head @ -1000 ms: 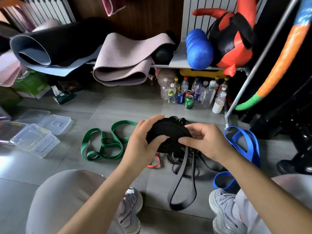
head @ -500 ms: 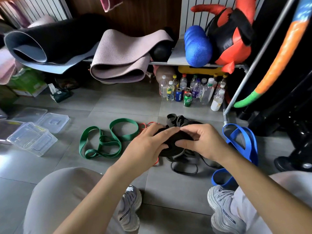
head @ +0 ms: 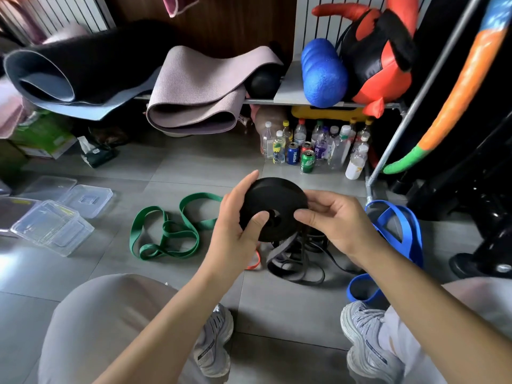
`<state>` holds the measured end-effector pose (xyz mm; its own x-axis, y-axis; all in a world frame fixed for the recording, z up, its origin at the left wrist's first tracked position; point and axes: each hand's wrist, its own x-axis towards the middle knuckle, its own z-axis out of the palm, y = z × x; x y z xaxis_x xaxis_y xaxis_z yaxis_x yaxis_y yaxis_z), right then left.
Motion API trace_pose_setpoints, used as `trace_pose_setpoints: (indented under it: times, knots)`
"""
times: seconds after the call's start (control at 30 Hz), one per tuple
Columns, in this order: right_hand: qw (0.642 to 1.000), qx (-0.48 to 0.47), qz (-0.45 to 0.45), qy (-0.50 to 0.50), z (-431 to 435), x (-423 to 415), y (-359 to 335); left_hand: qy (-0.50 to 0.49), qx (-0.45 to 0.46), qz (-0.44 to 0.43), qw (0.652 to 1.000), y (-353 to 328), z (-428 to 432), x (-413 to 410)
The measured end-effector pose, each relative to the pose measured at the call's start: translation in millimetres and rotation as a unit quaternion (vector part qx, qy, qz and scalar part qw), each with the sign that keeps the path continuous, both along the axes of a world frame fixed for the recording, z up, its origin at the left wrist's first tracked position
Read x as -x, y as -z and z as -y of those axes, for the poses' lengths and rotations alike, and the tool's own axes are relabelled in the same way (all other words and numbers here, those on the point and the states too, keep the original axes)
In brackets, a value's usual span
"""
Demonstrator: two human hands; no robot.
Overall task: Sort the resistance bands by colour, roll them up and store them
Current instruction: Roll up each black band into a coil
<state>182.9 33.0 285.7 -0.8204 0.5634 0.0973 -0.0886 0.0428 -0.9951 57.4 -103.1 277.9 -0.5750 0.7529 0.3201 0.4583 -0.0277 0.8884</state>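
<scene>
The black band coil (head: 274, 200) is gripped by curled fingers of the left hand (head: 235, 236) and right hand (head: 340, 223). It is judged light and springy, best pinched across both faces.

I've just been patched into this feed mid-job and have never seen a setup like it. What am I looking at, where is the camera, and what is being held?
There is no machine here: a person works with bare hands. The single camera sits on their head, looking forward and down, which is why you see both forearms, knees and shoes. The left hand and right hand together grip a rolled black band, held above the grey tiled floor. On the floor lie a tangled green band at the left, a blue band at the right, loose black bands below the roll, and an orange band mostly hidden by the left wrist. Clear plastic boxes sit far left, probably for storage.
</scene>
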Motion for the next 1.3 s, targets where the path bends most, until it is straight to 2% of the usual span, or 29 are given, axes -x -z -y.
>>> trace_pose_setpoints:
  times: [0.1,0.17,0.23,0.27,0.33,0.43,0.63,0.87,0.93,1.03,1.1,1.17,1.23,1.3]
  knots:
    - [0.999,-0.035,0.019,0.009,-3,-2,-2,0.008,0.037,-0.005,0.999,1,-2,0]
    - [0.998,-0.059,0.038,0.0,-4,-2,-1,-0.013,0.071,-0.123,0.99,-1,0,2]
    - [0.995,-0.082,0.061,-0.015,-4,-2,1,0.0,0.095,-0.275,0.957,1,2,4]
    - [0.993,-0.092,0.069,-0.021,-3,-2,3,0.017,0.11,-0.32,0.941,2,3,3]
    - [0.989,-0.117,0.084,-0.024,-2,-3,5,0.041,0.138,-0.346,0.927,4,3,1]
    - [0.989,-0.122,0.08,-0.022,-3,-2,2,0.032,0.127,-0.309,0.942,5,2,-2]
    - [0.992,-0.095,0.087,-0.007,-11,-4,-7,-0.026,0.049,-0.148,0.987,-3,0,-2]
    - [0.994,-0.078,0.075,0.001,-11,-1,4,-0.061,-0.021,-0.004,0.998,-8,-1,-3]
    - [0.995,-0.076,0.068,0.002,-12,-2,6,-0.042,-0.038,0.035,0.998,-11,-1,-3]
    - [0.993,-0.092,0.073,-0.003,-14,-4,4,-0.013,0.014,0.044,0.999,-12,-2,0]
    - [0.989,-0.118,0.088,-0.008,-15,-6,3,-0.036,0.085,-0.015,0.996,-10,-1,7]
    - [0.983,-0.144,0.108,-0.013,-15,-7,4,-0.047,0.141,-0.138,0.979,-9,1,12]
    - [0.98,-0.156,0.123,-0.024,-16,-8,3,0.008,0.15,-0.287,0.946,-5,3,11]
    - [0.977,-0.166,0.133,-0.028,-17,-9,1,0.034,0.154,-0.362,0.919,-4,4,6]
